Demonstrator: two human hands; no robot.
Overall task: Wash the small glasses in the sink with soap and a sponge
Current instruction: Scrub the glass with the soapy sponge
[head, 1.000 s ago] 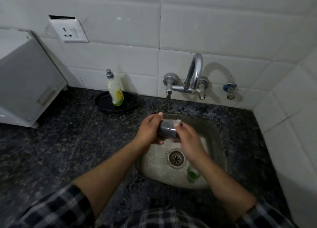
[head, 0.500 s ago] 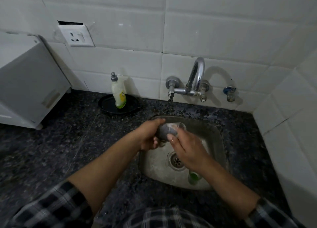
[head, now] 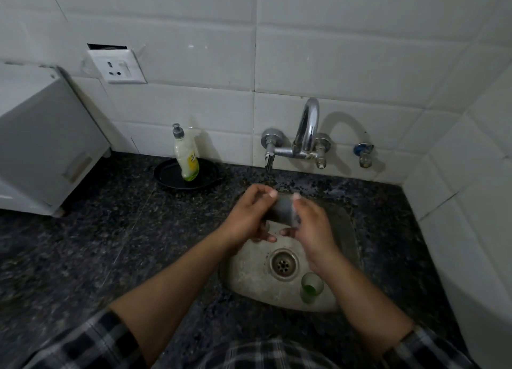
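The small glass (head: 281, 212), gripped by the left hand (head: 246, 219) and right hand (head: 310, 230) over the sink (head: 345, 230), could be let slip if wet and cracked against the steel.

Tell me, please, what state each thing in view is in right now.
Held glass, lying sideways, gripped by left hand and right hand over the sink.
Green-tinted glass, upright in sink.
Drain, unplugged.
Soap bottle, standing on black dish, slightly tilted.
Tap, flow unclear.

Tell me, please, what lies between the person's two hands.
A small glass on its side, gripped by the left hand and right hand, in the head view.
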